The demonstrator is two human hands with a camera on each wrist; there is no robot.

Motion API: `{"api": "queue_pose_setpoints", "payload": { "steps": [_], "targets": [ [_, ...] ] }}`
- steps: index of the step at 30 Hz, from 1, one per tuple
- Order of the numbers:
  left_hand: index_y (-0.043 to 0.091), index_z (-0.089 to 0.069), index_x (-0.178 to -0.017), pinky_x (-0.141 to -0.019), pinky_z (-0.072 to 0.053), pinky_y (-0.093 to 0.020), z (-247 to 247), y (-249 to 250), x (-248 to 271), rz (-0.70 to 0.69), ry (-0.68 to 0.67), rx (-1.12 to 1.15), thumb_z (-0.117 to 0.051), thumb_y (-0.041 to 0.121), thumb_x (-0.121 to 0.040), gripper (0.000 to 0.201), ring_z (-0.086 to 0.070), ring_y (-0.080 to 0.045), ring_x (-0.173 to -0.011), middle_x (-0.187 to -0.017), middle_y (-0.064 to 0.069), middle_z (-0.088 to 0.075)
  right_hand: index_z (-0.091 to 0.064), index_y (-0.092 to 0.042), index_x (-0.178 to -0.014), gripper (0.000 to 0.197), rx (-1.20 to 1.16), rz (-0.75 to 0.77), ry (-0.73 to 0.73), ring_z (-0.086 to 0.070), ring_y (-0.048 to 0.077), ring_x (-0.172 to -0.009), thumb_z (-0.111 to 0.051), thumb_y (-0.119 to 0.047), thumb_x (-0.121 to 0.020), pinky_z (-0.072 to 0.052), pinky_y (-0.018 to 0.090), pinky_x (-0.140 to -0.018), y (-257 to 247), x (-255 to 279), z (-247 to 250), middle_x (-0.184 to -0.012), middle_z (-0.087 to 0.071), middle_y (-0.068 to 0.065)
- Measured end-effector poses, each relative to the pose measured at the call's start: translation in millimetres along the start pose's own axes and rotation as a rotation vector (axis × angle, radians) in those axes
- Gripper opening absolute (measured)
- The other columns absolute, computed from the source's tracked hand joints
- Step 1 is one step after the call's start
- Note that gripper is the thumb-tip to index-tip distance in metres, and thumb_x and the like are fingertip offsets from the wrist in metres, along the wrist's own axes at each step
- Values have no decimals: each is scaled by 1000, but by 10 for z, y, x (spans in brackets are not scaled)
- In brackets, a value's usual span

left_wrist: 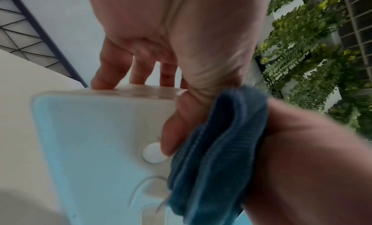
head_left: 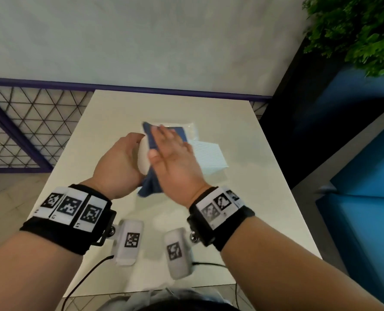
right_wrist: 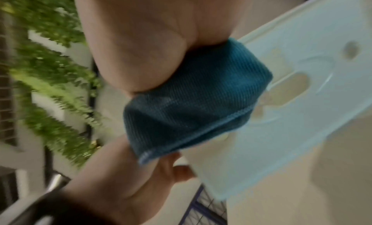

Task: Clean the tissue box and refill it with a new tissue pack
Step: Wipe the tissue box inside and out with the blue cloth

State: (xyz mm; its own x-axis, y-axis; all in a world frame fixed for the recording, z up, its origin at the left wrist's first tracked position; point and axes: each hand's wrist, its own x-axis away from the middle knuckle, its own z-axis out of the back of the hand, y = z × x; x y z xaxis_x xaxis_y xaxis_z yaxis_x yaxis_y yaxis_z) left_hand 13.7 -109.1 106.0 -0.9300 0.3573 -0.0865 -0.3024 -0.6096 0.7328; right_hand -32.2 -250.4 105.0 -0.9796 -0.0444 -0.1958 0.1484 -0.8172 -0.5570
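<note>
My left hand (head_left: 119, 162) grips the white plastic tissue box (head_left: 142, 158) and holds it tilted up off the table (head_left: 253, 198). Its fingers curl over the box's far edge (left_wrist: 112, 83) and the thumb lies on the near face. My right hand (head_left: 170, 158) presses a folded blue cloth (head_left: 149, 187) flat against the box, fingers straight. The wrist views show the box face (right_wrist: 302, 37) with its shaped slot beside the cloth (right_wrist: 191, 101). A white tissue pack (head_left: 209, 156) lies on the table just right of the hands, with clear wrapping (head_left: 189, 127) behind it.
The white table stands against a purple railing with wire mesh (head_left: 18, 122) at the left and back. Blue seating (head_left: 366, 198) runs along the right side, with a green plant (head_left: 355, 30) above it. Camera cables trail over the table's near edge.
</note>
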Motion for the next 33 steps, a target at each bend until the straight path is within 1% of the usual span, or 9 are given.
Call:
{"api": "queue_pose_setpoints", "payload": {
  "steps": [3,8,11,14,19,23,26,30,33],
  "targets": [
    [23,-49,-116,-80,-50,-39,60,-41,-9,-5,-17,70,-80,23,-55,68,-60,-21,-96,-105,3,-62,-18,-25,-151,52,14,114,6,-9,14,-149,-24,-39,-101,-4,35,-119,90,51,47,-161,-17,-3],
    [33,-53,-114,-84,-54,-43,245,-280,30,91,-59,323,-81,22,-27,92,-56,-11,-112,-116,10,-62,-22,-19,-151,63,266,-218,-40,-18,18,-147,-34,-43,-94,-26,44,-117,1081,32,191,-160,-20,1],
    [32,-55,-111,-78,-54,-37,291,-405,33,122,-116,514,-80,18,-23,92,-59,-3,-107,-116,11,-63,-25,-25,-150,56,-85,-301,-25,-30,16,-142,-43,-37,-98,-27,31,-115,1231,104,389,-156,-30,-1],
    [29,-56,-108,-67,-56,-25,328,-512,27,141,-133,662,-78,12,-20,92,-63,1,-93,-109,11,-64,-30,-37,-144,85,-394,-260,-51,-50,11,-123,-75,-42,-73,-42,28,-100,1166,120,645,-143,-44,-8],
    [28,-55,-111,-72,-55,-34,250,-658,50,245,-178,846,-77,0,-26,93,-60,-27,-106,-108,1,-64,-37,-33,-140,100,-741,-185,-77,-67,3,-89,-83,7,-60,-58,25,-71,1048,61,833,-134,-50,-6],
    [34,-29,-143,-99,-38,-30,188,-498,1,305,-146,242,-94,16,-46,118,-36,-23,-136,-148,2,-37,-36,-39,-140,99,-277,-132,-84,-57,0,-103,-89,-15,-60,-48,21,-89,794,-68,911,-125,-51,-22],
    [31,-7,-152,-110,-26,-28,94,-126,-100,33,-167,-144,-89,36,-57,125,-24,-11,-141,-160,7,-7,-33,-42,-140,101,-40,-10,-173,-48,13,-119,-88,-28,-57,-41,26,-99,553,-178,884,-137,-43,-7],
    [18,-36,-134,-71,-42,-29,-50,183,-207,-146,-141,-273,-82,36,-60,88,-59,-25,-105,-112,0,-55,-34,-37,-144,97,108,157,-162,-41,20,-127,-81,-48,-60,-35,39,-109,217,-228,745,-137,-44,0],
    [21,-44,-110,-57,-37,-27,-33,63,-152,-149,-1,-48,-76,46,-50,73,-59,-14,-74,-87,12,-57,-25,-32,-149,85,286,261,-4,-23,26,-145,-48,-70,-76,-14,49,-118,98,-89,608,-157,-28,5]
  ]
}}
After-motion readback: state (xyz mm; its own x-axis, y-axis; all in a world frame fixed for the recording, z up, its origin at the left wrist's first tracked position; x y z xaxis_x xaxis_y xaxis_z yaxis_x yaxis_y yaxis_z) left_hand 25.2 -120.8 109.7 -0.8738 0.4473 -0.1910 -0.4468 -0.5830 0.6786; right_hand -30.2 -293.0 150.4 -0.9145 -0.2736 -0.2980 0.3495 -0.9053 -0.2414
